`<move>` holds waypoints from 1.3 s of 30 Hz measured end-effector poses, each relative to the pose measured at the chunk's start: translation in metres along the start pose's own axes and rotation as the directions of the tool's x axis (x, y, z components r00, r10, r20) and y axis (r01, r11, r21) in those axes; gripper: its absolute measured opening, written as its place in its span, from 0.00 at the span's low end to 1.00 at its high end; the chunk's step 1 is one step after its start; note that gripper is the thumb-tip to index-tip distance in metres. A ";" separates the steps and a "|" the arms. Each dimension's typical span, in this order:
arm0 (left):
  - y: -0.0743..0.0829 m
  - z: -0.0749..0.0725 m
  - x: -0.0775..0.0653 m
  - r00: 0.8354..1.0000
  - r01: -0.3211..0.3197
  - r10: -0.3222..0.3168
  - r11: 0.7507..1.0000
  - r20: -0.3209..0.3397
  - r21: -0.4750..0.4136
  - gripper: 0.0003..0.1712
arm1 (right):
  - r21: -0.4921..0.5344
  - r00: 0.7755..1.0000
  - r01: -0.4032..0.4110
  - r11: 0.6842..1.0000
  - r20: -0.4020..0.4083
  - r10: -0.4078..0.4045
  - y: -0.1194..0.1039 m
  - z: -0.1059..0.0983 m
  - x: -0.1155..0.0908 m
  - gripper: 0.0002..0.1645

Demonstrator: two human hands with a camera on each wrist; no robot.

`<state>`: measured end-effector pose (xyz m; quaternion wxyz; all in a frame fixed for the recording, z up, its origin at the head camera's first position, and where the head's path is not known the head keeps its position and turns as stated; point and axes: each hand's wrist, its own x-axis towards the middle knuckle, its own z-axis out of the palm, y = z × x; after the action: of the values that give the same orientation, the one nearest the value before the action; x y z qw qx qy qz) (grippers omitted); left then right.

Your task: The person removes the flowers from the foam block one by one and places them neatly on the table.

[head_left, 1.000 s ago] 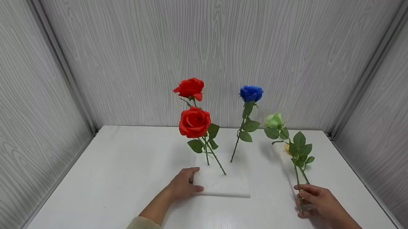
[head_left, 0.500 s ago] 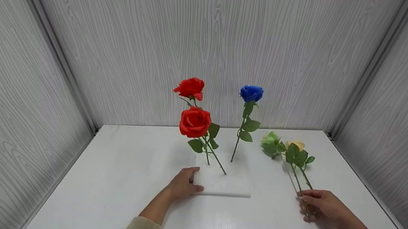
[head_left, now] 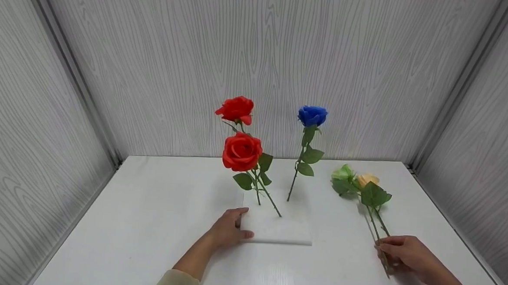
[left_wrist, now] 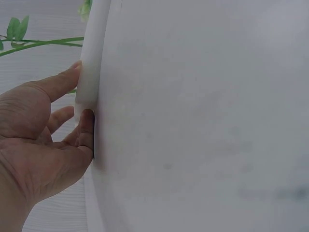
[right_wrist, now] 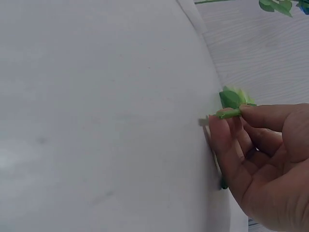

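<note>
"Green petals and leaves, head view: which flower is held?"

"Most likely the pale-green rose with a thin leafy stem (head_left: 342,175), at the right of the smooth white counter (head_left: 169,190). Its bloom sits just beside that of a pale-yellow rose (head_left: 367,179); the right hand (head_left: 407,254) pinches low on the stem."

"And the other hand?"

"The left hand (head_left: 227,230), thumb and forefinger spread, rests at the left edge of a flat, white, rectangular block (head_left: 275,228). From it rise a full red rose (head_left: 242,152), a second red rose behind (head_left: 235,109) and a deep-blue rose (head_left: 312,116), all tilted."

"Left-wrist view: what merits copying?"

"Fingertips bear on the block's side. Light, even pressure should steady it without rocking the stems."

"Right-wrist view?"

"The grip pinches a green stem between thumb and fingers, its end projecting beyond them. Best to turn the wrist rather than bend the stem, and to move slowly, since neighbouring leaves could snag. Whether the bloom touches the counter cannot be told."
</note>
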<state>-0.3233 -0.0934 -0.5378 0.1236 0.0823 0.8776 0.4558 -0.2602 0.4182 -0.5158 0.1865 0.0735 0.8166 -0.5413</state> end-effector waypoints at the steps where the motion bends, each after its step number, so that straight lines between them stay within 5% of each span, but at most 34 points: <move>1: 0.000 0.000 0.000 1.000 -0.001 0.001 1.000 0.000 -0.001 0.48 | -0.032 1.000 -0.006 0.999 -0.027 0.005 0.000 0.000 0.000 0.23; 18: -0.002 0.000 0.001 1.000 0.004 -0.004 1.000 -0.001 0.017 0.47 | -0.237 0.980 -0.062 0.970 -0.200 0.014 -0.006 0.012 0.004 0.23; 31: 0.000 0.000 -0.001 1.000 0.009 -0.009 1.000 -0.004 -0.010 0.47 | -0.171 0.978 -0.064 0.983 -0.207 0.028 -0.008 0.005 0.002 0.23; 39: -0.001 0.001 0.000 1.000 0.010 -0.010 1.000 -0.007 -0.018 0.48 | -0.159 0.975 0.025 0.987 -0.214 -0.059 -0.022 0.007 0.000 0.26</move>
<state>-0.3230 -0.0927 -0.5391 0.1233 0.0753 0.8743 0.4634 -0.2655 0.4029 -0.4989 0.0896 0.1005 0.8731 -0.4686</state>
